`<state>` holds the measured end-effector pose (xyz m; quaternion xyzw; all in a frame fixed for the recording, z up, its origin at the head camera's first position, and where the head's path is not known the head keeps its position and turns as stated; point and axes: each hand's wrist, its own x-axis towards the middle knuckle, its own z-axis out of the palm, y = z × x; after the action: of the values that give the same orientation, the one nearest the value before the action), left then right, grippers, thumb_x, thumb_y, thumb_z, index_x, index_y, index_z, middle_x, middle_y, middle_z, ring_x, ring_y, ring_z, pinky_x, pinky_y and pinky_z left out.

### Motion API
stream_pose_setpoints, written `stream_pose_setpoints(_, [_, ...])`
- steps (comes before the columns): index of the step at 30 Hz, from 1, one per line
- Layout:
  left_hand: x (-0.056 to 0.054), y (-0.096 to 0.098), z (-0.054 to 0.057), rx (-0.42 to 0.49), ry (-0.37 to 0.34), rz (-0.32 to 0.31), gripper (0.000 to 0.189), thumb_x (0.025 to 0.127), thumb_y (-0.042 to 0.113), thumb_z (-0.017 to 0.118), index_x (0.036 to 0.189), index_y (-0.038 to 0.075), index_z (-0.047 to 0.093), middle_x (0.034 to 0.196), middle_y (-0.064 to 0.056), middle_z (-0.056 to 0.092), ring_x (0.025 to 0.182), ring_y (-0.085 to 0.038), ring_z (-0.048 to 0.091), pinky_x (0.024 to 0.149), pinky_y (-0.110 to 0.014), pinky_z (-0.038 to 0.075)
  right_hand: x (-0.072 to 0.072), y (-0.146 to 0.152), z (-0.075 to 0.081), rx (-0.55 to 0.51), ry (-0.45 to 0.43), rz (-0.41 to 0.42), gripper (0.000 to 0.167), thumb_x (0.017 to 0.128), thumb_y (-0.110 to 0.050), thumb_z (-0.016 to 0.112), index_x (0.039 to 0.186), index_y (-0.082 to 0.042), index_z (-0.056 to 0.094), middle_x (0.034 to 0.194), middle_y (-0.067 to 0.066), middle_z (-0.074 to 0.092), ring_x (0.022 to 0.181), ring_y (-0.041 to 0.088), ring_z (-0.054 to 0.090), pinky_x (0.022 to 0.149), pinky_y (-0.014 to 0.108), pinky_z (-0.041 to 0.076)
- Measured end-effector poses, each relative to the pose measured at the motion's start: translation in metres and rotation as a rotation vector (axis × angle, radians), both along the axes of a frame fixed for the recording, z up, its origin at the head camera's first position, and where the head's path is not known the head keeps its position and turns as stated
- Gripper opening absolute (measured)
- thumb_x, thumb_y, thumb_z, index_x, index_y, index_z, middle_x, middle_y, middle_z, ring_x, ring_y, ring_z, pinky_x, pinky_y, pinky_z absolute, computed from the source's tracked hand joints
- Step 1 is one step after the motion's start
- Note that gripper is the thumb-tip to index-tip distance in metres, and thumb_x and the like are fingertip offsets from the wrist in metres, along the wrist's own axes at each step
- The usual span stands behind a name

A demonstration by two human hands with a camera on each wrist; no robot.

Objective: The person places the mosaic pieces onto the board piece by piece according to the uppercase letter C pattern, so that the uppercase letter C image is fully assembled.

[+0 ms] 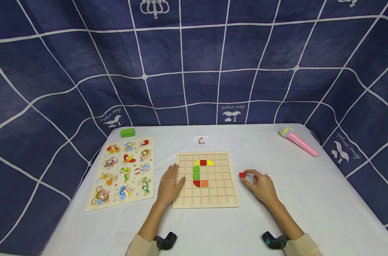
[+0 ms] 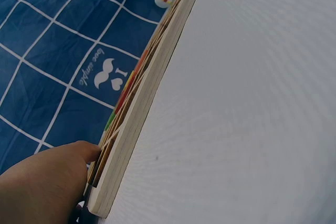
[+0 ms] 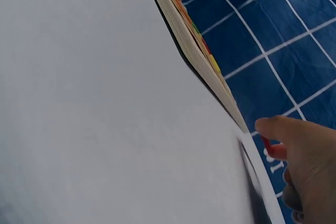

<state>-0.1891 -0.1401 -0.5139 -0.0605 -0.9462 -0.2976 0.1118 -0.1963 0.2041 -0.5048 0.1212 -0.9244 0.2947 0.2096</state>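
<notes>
A wooden grid board (image 1: 219, 199) lies in the middle of the white table. Set in its cells are two yellow rounded pieces, a red square (image 1: 203, 163), two green squares (image 1: 196, 172), a red rounded piece (image 1: 197, 183) and an orange square (image 1: 204, 183). My left hand (image 1: 169, 186) rests on the board's left edge, fingers extended and thumb over the grid. Just right of the board, my right hand (image 1: 261, 186) pinches a small red block (image 1: 242, 175) between thumb and fingers. In the right wrist view only a sliver of that red block (image 3: 266, 145) shows.
Behind the board lies a small pattern card (image 1: 201, 141). To the left is an insect picture puzzle (image 1: 123, 172), with a green block (image 1: 127, 133) beyond it. A pink toy microphone (image 1: 299, 141) lies at the back right. A blue checked curtain (image 1: 200, 85) surrounds the table.
</notes>
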Motion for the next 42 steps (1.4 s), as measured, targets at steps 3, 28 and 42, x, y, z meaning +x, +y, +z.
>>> stream_pose_setpoints(3, [0.0, 0.0, 0.0, -0.004, -0.008, 0.001, 0.063, 0.092, 0.033, 0.054, 0.14, -0.002, 0.034, 0.145, -0.017, 0.032, 0.136, -0.031, 0.023, 0.111, -0.043, 0.015, 0.002, -0.014, 0.005, -0.01, 0.018, 0.005, 0.03, 0.072, -0.026, 0.078, 0.097, -0.011, 0.07, 0.046, -0.012, 0.032, 0.042, 0.003, 0.026, 0.052, 0.026, 0.027])
stream_pose_setpoints(28, [-0.001, 0.002, 0.001, -0.011, -0.011, -0.003, 0.063, 0.093, 0.034, 0.052, 0.14, -0.003, 0.034, 0.145, -0.016, 0.032, 0.136, -0.031, 0.023, 0.111, -0.043, 0.015, 0.023, -0.104, 0.004, 0.019, 0.016, 0.015, 0.032, 0.07, -0.035, 0.079, 0.089, -0.01, 0.071, 0.039, -0.013, 0.038, 0.04, 0.006, 0.024, 0.054, 0.026, 0.03])
stream_pose_setpoints(42, [-0.001, 0.003, 0.001, -0.01, -0.018, -0.003, 0.063, 0.093, 0.035, 0.052, 0.14, -0.003, 0.033, 0.146, -0.017, 0.031, 0.136, -0.031, 0.022, 0.111, -0.043, 0.014, 0.021, -0.104, -0.002, 0.053, 0.054, 0.022, 0.036, 0.07, -0.037, 0.079, 0.091, -0.009, 0.071, 0.042, -0.01, 0.045, 0.04, 0.003, 0.018, 0.053, 0.025, 0.028])
